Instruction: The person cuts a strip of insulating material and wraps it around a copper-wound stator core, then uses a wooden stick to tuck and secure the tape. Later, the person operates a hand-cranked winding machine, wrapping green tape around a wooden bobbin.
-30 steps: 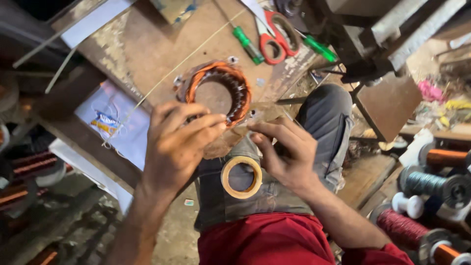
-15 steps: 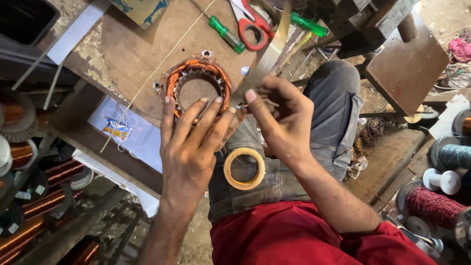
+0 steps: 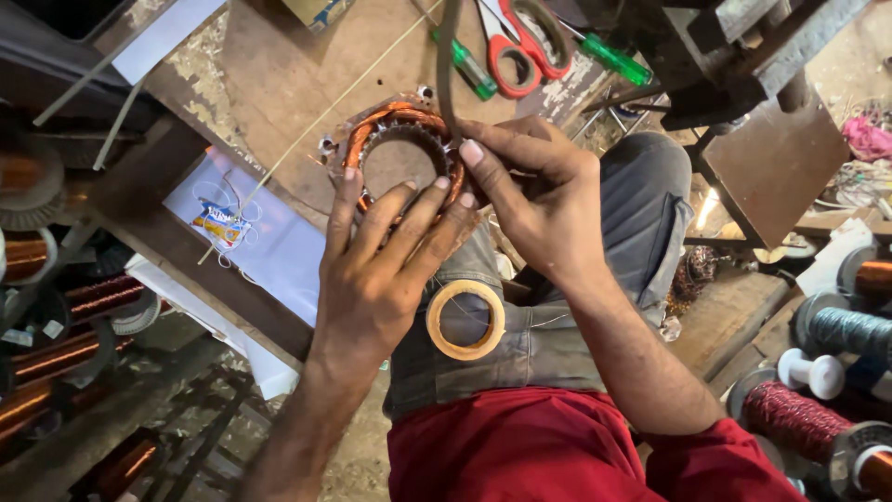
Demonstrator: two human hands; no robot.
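The table [image 3: 279, 74] is a worn brown board, and the stator [image 3: 401, 153] sits at its near edge, just above the person's knee. The stator is a metal ring wound round with copper wire. It looks heavy and stiff, so it will not bend. The thin copper wire looks easy to scratch or snap. The safe place to hold it is the hard outer rim, not the wire.

The left hand [image 3: 376, 279] is below the stator. Its fingers are spread wide and press on the near side of the ring. The right hand [image 3: 534, 191] is just right of the stator. Its grip is pressed together, pinching a thin dark strip [image 3: 446, 56] that runs up from the ring's far-right edge. The strip looks light and bendy.

A tape roll [image 3: 465, 319] lies on the lap, below the stator. Red scissors [image 3: 520, 42] and two green screwdrivers [image 3: 469, 67] lie on the table above the stator. Wire spools [image 3: 790, 409] stand well off to its lower right.
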